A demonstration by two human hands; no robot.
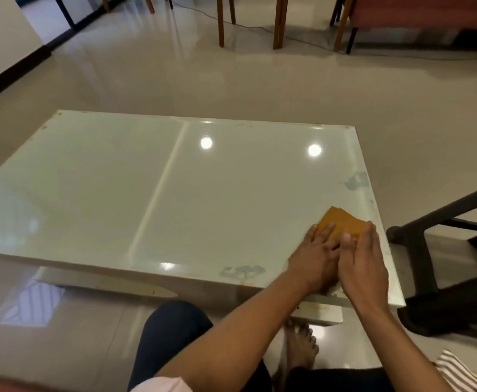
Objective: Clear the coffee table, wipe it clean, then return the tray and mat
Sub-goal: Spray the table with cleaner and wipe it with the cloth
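Note:
A low white glossy coffee table (175, 179) fills the middle of the view, with nothing on it but an orange cloth (342, 223) near its front right corner. My left hand (316, 254) and my right hand (364, 258) lie side by side, flat on the near part of the cloth, pressing it onto the tabletop. The far end of the cloth sticks out beyond my fingertips. Worn patches mark the surface near the right edge and the front edge. No tray or mat is in view.
A black chair base (441, 250) stands close to the table's right side. Wooden chair legs (278, 21) and a cable cross the shiny tiled floor at the back. My knees and a bare foot (301, 345) are below the table's front edge. Striped fabric (458, 372) lies bottom right.

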